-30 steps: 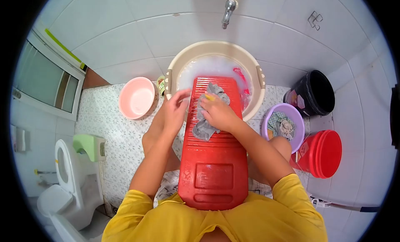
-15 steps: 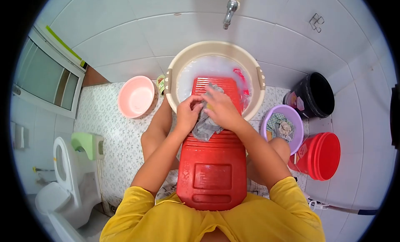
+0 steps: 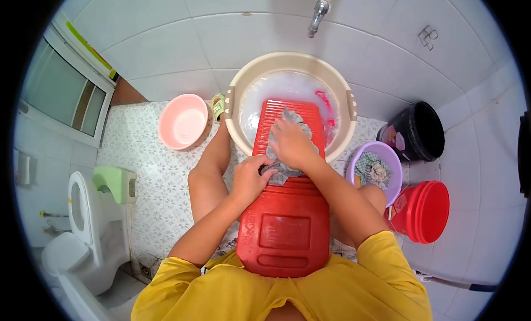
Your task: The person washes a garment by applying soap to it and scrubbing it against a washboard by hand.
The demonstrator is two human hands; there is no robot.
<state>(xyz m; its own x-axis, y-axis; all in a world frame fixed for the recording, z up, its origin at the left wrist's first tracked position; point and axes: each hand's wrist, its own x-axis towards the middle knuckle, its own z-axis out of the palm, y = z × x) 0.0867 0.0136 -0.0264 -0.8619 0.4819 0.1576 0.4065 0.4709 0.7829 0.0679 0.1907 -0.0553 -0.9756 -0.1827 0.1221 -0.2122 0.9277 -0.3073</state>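
A red washboard (image 3: 284, 230) slopes from my lap into a beige basin (image 3: 235, 130) of cloudy, sudsy water. Crumpled over its ridges is a wet grey cloth (image 3: 299, 119). My left hand (image 3: 251, 180) pinches the near left edge of this cloth between thumb and fingers. Farther up the board, my right hand (image 3: 294, 145) presses on the cloth with its fingers bent into it; the fingertips are partly lost in the folds. Something bright pink (image 3: 324, 102) lies in the water at the basin's right side.
A pink basin (image 3: 184, 122) stands on the floor at left, beside a green slipper (image 3: 217, 106). At right are a purple basin (image 3: 354, 160) holding cloths, a black bucket (image 3: 412, 132) and a red bucket (image 3: 423, 213). Above the wash basin is a tap (image 3: 318, 17).
My hands have moved apart: the left lower, toward my lap, the right staying higher on the cloth. The cloth is spread more along the washboard. A yellow patch under my right hand no longer shows.
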